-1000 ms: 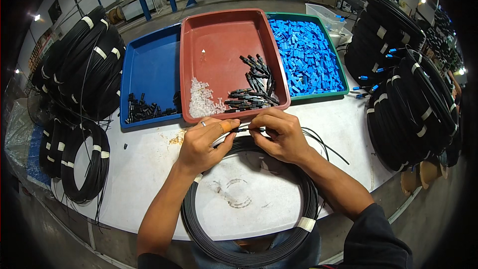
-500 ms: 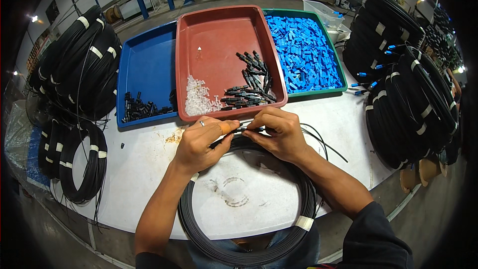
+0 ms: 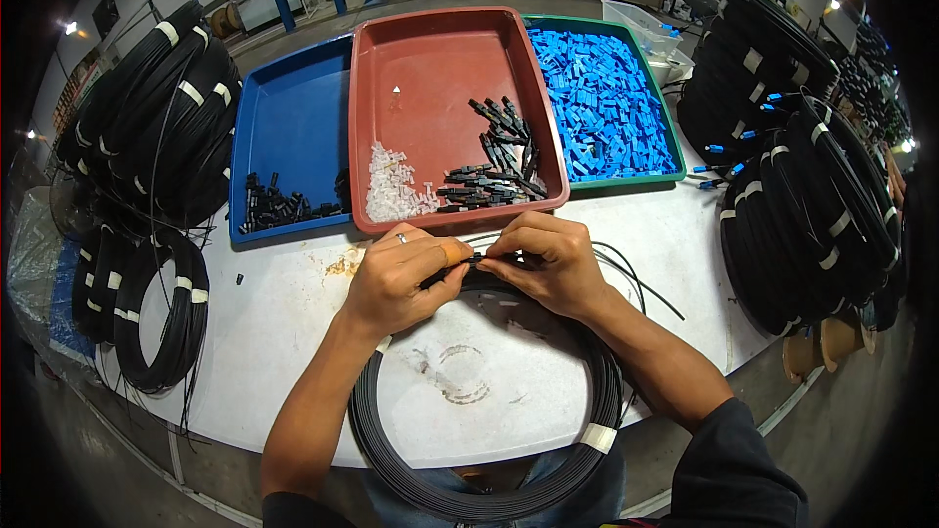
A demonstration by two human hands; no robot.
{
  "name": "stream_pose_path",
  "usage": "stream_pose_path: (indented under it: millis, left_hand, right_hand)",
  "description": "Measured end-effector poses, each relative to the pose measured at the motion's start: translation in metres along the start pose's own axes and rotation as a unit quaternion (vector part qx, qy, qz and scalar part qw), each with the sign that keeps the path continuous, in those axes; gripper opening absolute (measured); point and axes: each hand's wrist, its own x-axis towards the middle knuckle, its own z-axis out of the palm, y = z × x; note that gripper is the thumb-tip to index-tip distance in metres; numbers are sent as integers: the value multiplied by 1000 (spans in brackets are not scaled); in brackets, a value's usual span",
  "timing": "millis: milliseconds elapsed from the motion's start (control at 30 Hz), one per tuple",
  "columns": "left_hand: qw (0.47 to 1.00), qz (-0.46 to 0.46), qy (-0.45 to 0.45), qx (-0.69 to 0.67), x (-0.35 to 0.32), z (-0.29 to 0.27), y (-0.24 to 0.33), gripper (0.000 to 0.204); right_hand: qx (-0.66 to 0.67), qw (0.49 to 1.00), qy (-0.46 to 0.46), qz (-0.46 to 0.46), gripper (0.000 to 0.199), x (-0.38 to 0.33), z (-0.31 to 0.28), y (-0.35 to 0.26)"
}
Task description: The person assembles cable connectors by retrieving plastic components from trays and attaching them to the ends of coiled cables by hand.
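Observation:
Over the far side of a black cable coil, my two hands meet fingertip to fingertip. A small black connector shows between them, mostly covered by the fingers. My left hand, with a ring and a tan wrap on a finger, pinches it from the left. From the right, my right hand pinches the black piece at its other end; whether this is one part or two joined I cannot tell. Loose cable ends stick out past my right hand. The coil rests partly over the table's near edge, bound with white tape.
Beyond my hands stand a blue tray with black parts, a red tray with clear pieces and black connectors, and a green tray full of blue parts. Cable coils flank the table, left and right. A black bit lies at left.
My fingertips have drawn closer together around the black connector, the left ones shifting slightly right. The whole view has shifted a little; the coil and trays stay in place.

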Motion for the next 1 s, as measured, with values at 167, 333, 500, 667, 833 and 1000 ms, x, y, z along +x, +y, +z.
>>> stream_pose_path:
  millis: [167,333,500,667,833,1000]
  left_hand:
    - [1000,-9,-9,10,0,0,1,20]
    - [999,-25,-21,0,-2,0,0,21]
    - [1000,-15,-18,-6,-1,1,-1,18]
    - [999,-18,-31,-9,-2,0,-2,16]
    - [999,-18,-35,-23,0,0,-1,16]
    - [999,-19,-29,-42,-2,2,-3,16]
  right_hand:
    - [-1,1000,-2,0,14,0,0,0]
    - [-2,1000,-12,14,14,0,-1,0]
    - [6,1000,-22,22,13,-1,-1,2]
    - [42,998,-39,34,11,1,-3,1]
    - [45,997,-50,38,12,1,-3,2]
    - [50,997,-51,30,13,1,-3,2]
